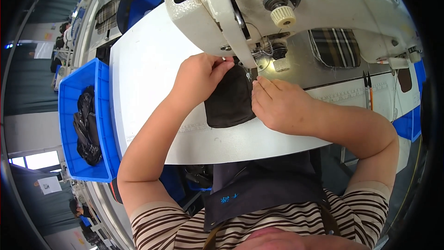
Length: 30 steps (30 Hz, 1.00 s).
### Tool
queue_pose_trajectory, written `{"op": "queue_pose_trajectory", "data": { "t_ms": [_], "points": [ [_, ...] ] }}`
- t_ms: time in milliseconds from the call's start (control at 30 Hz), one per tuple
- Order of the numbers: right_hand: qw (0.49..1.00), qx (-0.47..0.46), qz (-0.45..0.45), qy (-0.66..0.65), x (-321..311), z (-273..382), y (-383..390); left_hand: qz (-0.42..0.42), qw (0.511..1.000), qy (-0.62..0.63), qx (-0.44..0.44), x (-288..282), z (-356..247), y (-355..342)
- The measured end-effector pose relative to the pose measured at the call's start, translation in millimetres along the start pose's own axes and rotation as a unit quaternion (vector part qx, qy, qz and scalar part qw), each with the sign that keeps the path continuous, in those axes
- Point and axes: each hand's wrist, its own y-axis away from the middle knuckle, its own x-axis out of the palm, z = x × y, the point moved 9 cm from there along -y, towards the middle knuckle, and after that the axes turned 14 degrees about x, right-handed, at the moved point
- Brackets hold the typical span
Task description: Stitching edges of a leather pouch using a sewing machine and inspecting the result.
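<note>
A dark brown or black fabric piece (230, 99) with rounded corners lies flat on the white sewing table, beneath the head of the sewing machine (189, 23). My left hand (199, 78) pinches its far left edge, close by the needle area. With curled fingers pressed together, my right hand (283, 106) grips the right edge. Between the hands, a small metallic part (249, 75), perhaps a zipper pull, shows at the fabric's far right edge. The fingertips partly cover the edges they hold, and the machine head hides the needle point.
A plaid fabric piece (335, 47) lies right of the needle area. Thread snips and an orange-handled tool (370, 95) rest farther right, by a ruler strip (340, 96) on the table. At left stands a blue bin (102, 125) holding dark bundled material (86, 127).
</note>
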Motion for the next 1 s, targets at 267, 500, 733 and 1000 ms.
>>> {"op": "queue_pose_trajectory", "data": {
  "t_ms": [267, 500, 733, 1000],
  "points": [
    [0.974, 0.124, 0.145, -0.121, 14.2, -24.6, -8.5, 0.069, 0.997, -0.003, -0.03, 4.7, 19.1, -30.9],
    [0.985, 0.108, 0.122, -0.051, 12.4, -14.1, -3.6, 0.14, 0.988, 0.057, -0.034, 16.3, 20.3, -46.9],
    [0.988, 0.094, 0.121, -0.025, 10.1, -8.8, -3.3, 0.168, 0.963, 0.202, -0.063, 17.1, 4.3, -55.3],
    [0.989, 0.097, 0.108, -0.028, 8.7, -9.9, -4.1, 0.154, 0.981, 0.099, -0.062, 17.7, -4.8, -48.6]
  ]
}}
